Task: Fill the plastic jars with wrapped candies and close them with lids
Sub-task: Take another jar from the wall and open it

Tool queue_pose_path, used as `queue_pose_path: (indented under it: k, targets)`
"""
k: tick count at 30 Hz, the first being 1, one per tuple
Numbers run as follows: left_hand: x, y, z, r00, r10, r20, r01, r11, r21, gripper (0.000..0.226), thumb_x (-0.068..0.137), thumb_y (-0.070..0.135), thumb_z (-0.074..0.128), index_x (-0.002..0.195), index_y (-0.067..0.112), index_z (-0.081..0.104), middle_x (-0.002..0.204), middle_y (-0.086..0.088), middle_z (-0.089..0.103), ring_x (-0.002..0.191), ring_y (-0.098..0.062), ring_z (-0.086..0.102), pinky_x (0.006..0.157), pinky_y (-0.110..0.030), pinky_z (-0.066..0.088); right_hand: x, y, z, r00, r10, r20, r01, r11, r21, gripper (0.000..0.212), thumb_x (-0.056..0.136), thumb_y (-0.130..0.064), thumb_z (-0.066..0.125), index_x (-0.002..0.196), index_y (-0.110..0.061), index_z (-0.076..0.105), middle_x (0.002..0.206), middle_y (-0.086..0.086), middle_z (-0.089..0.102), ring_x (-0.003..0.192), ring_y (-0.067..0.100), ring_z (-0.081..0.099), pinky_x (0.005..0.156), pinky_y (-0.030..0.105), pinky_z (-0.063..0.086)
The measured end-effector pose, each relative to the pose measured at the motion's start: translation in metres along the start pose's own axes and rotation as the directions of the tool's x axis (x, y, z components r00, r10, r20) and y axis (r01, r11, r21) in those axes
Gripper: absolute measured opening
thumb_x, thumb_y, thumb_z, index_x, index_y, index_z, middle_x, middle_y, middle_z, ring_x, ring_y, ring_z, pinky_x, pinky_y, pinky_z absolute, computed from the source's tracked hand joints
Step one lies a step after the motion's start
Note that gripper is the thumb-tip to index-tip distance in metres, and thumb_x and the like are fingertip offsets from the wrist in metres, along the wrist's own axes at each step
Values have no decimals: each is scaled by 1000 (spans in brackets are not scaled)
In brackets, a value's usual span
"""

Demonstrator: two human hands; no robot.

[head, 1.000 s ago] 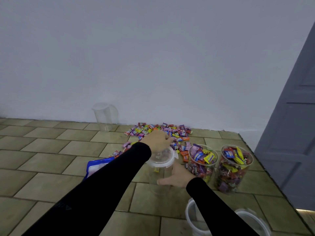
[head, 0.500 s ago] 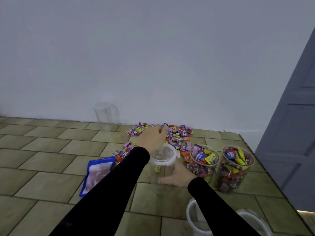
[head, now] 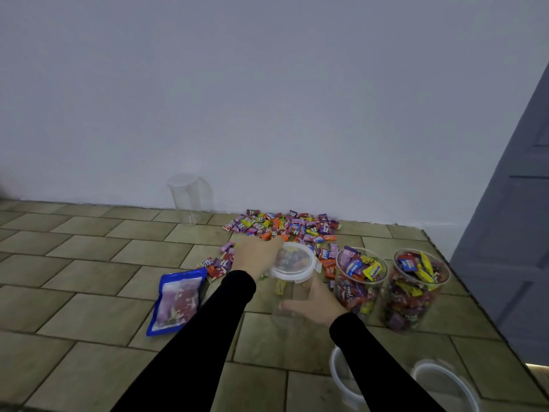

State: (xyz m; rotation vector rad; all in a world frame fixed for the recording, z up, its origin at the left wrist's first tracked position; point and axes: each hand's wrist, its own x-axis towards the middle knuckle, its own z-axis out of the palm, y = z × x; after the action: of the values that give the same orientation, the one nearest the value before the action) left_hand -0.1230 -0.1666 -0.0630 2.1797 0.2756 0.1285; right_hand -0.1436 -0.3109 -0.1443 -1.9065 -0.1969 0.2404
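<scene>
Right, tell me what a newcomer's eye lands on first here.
The bright heap of wrapped candies on the tiled floor by the white wall. Nearer, the left hand touches a white-rimmed lid on a clear plastic jar, gripped by the right hand. Right of them stand two candy-filled open jars.

Two arms in long black sleeves, left hand [head: 258,254] bare, right hand [head: 316,304] bare

Single head cam on my feed, no second view to overlap. It looks forward and slightly down across the tiled floor [head: 89,292] to the far wall [head: 267,99]; both sleeves enter from the near edge, door [head: 511,233] on the right.
</scene>
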Motion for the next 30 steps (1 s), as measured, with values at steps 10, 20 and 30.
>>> queue_pose_path:
  k: [10,20,30]
  targets:
    - [-3,11,-23,947,310,86,-312,950,12,58,88,45,63,50,18,29,42,9,26,35,-6,30,41,-12,28,-3,-4,1,999,-29,-24,28,999,-42,62,73,-22,82,126,-24,49,121,-11,53,115,6,48,91,16,34]
    - [-19,5,-43,881,375,288,-245,883,-401,45,67,38,83,105,18,70,68,-2,68,59,-17,50,57,-28,40,-8,-6,-2,996,-74,-56,72,996,-47,78,72,-15,83,135,-13,37,124,-10,45,116,4,42,92,10,34]
    - [-33,-12,-87,758,238,608,-409,899,158,30,70,8,82,69,36,73,70,5,65,65,-3,52,61,-14,37,-7,-1,-6,997,-35,-73,28,995,-97,71,69,-22,84,120,-21,35,117,-7,41,115,14,44,94,29,40]
